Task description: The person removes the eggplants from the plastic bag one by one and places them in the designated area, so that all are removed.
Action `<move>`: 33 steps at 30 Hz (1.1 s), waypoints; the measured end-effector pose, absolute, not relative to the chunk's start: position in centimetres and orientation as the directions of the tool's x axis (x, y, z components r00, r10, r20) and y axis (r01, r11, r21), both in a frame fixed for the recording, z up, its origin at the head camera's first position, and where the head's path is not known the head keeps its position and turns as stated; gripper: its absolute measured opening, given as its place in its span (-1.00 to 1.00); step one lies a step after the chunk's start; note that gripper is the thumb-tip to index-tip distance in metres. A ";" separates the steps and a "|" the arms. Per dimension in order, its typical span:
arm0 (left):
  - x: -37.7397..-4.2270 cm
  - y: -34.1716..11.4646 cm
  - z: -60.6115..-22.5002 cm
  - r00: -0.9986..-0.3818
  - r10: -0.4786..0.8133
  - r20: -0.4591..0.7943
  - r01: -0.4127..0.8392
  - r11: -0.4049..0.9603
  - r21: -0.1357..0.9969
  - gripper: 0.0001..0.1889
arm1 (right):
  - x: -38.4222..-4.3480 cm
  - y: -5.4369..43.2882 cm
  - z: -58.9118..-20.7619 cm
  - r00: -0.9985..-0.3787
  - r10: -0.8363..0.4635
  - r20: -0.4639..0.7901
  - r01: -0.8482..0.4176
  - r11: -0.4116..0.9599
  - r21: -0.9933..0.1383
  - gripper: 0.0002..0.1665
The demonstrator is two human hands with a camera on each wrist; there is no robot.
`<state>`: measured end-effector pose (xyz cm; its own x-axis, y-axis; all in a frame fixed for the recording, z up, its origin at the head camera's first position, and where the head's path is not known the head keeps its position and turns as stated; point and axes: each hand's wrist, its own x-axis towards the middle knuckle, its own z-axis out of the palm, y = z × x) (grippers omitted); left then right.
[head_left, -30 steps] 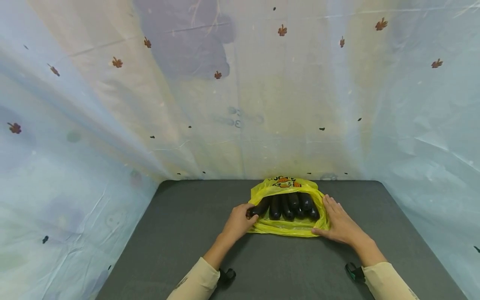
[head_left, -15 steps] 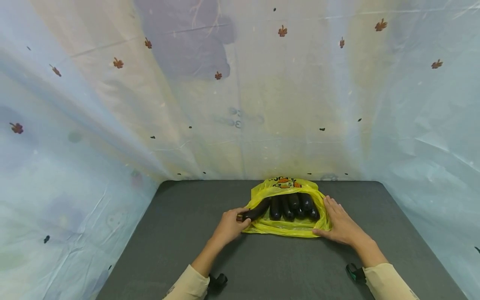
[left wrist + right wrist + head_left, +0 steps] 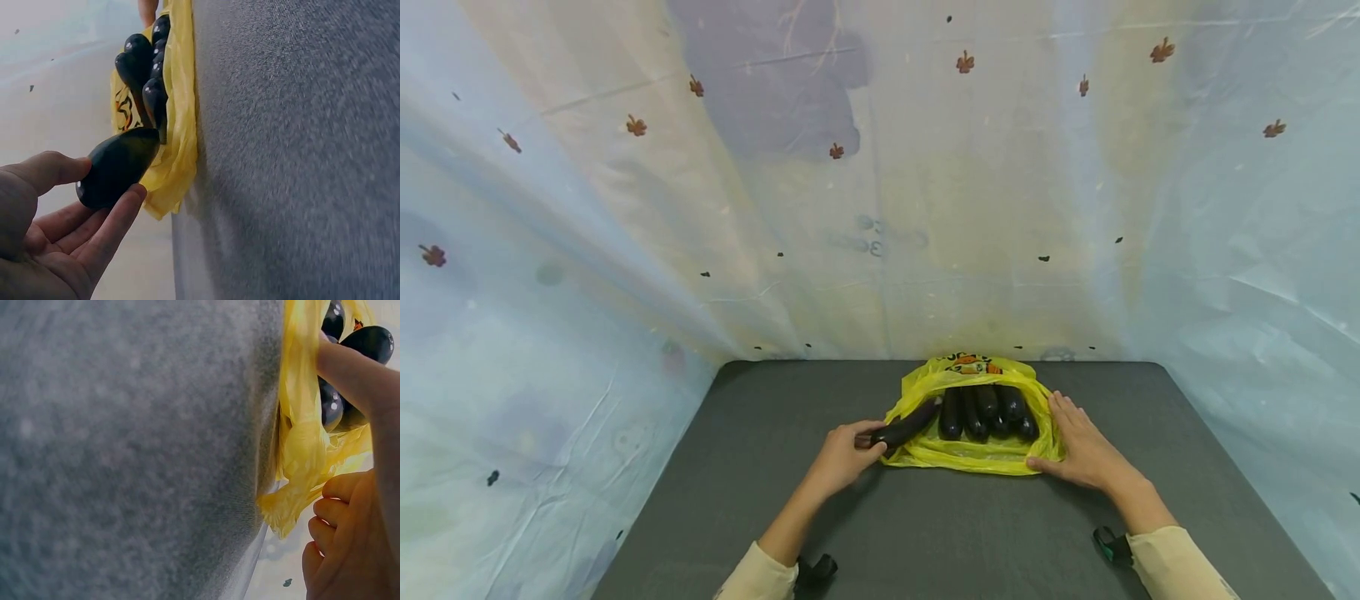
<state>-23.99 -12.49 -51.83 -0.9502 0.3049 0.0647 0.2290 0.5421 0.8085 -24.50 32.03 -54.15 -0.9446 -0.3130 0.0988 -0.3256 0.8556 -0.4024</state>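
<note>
A yellow plastic bag (image 3: 955,458) lies on the table with its mouth toward me. Inside, several glossy dark eggplants (image 3: 973,414) are packed side by side. My left hand (image 3: 841,457) pinches the rounded end of another eggplant (image 3: 906,427), which slants out over the bag's left rim, its far end still within the mouth. The left wrist view shows thumb and fingers on opposite sides of this eggplant (image 3: 119,165). At the bag's right side my right hand (image 3: 1086,446) rests with straight fingers along the plastic, the thumb at the front rim.
The dark grey table (image 3: 760,483) extends to both sides of the bag and in front of it. Behind and beside it hangs pale plastic sheeting (image 3: 880,208) with leaf prints. Black straps (image 3: 1108,546) sit at both wrists.
My left hand has moved left and toward me, drawing the pinched eggplant partly out over the bag's left rim. The right hand has stayed nearly still against the bag.
</note>
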 end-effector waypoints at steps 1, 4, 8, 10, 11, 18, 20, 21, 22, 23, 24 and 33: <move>-23.9 -12.7 -51.7 -0.950 0.305 0.064 0.229 0.541 0.809 -0.57 | -24.5 32.0 -54.1 -0.945 -0.313 0.096 -0.324 0.856 -0.404 0.54; -23.6 -13.1 -51.3 -0.949 0.309 0.068 0.233 0.538 0.810 -0.58 | -24.4 32.1 -54.0 -0.945 -0.314 0.091 -0.323 0.856 -0.403 0.54; -23.4 -13.7 -50.8 -0.949 0.306 0.074 0.236 0.537 0.810 -0.59 | -24.4 32.1 -53.8 -0.945 -0.313 0.091 -0.322 0.854 -0.408 0.53; -23.3 -14.1 -50.7 -0.951 0.299 0.077 0.235 0.536 0.811 -0.59 | -24.3 32.0 -53.7 -0.944 -0.315 0.094 -0.326 0.853 -0.409 0.53; -23.3 -14.2 -50.7 -0.952 0.297 0.079 0.234 0.536 0.811 -0.59 | -24.3 32.0 -53.7 -0.944 -0.317 0.096 -0.328 0.852 -0.409 0.53; -23.1 -15.5 -50.6 -0.954 0.288 0.087 0.235 0.535 0.811 -0.58 | -24.4 32.2 -53.9 -0.945 -0.313 0.089 -0.322 0.857 -0.403 0.52; -23.0 -15.8 -50.6 -0.955 0.284 0.086 0.233 0.535 0.812 -0.58 | -24.4 32.2 -54.0 -0.946 -0.313 0.088 -0.321 0.859 -0.399 0.52; -22.9 -15.9 -50.5 -0.955 0.283 0.086 0.232 0.535 0.812 -0.58 | -24.4 32.2 -54.0 -0.946 -0.313 0.088 -0.321 0.858 -0.400 0.52; -22.9 -16.0 -50.5 -0.956 0.281 0.087 0.232 0.536 0.812 -0.58 | -24.4 32.2 -54.1 -0.946 -0.312 0.088 -0.321 0.858 -0.401 0.52; -22.8 -16.1 -50.4 -0.956 0.279 0.089 0.231 0.536 0.812 -0.58 | -24.4 32.1 -54.1 -0.946 -0.313 0.088 -0.321 0.857 -0.402 0.52; -22.8 -16.3 -50.4 -0.957 0.276 0.091 0.232 0.535 0.812 -0.58 | -24.4 32.1 -54.0 -0.946 -0.313 0.088 -0.321 0.856 -0.406 0.52; -23.0 -17.4 -49.9 -0.967 0.233 0.107 0.217 0.524 0.824 -0.57 | -24.4 31.9 -53.9 -0.946 -0.314 0.082 -0.319 0.851 -0.417 0.52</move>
